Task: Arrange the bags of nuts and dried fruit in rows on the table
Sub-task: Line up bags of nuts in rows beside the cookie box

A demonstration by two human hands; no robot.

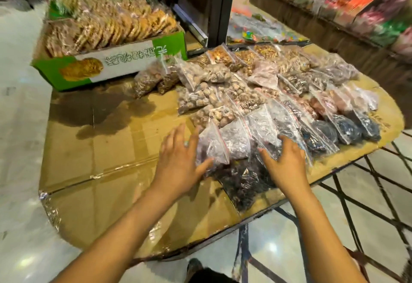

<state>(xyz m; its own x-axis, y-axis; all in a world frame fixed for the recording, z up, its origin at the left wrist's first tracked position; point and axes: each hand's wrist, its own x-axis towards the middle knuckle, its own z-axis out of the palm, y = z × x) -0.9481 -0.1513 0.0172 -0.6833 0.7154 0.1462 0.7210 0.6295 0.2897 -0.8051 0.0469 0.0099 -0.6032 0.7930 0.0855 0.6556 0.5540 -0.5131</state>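
Note:
Several clear zip bags of nuts and dried fruit lie in rows on the cardboard-covered table [100, 171]: walnut bags [207, 95] in the middle, dark raisin bags [347, 128] to the right. A large bag of dark dried fruit [243, 182] lies nearest me at the table's front edge, partly under smaller bags of purplish fruit [234, 142]. My left hand [180, 160] rests flat, fingers spread, against the left side of that cluster, thumb touching a bag. Fingers spread, my right hand [285, 162] presses on the cluster's right side. Neither hand grips a bag.
A green and white carton [124, 64] full of round biscuits stands at the table's far left. A dark post [219, 6] rises behind the bags. Shelves of coloured packets [356, 3] run along the right. The table's metal legs [243, 249] show below the front edge.

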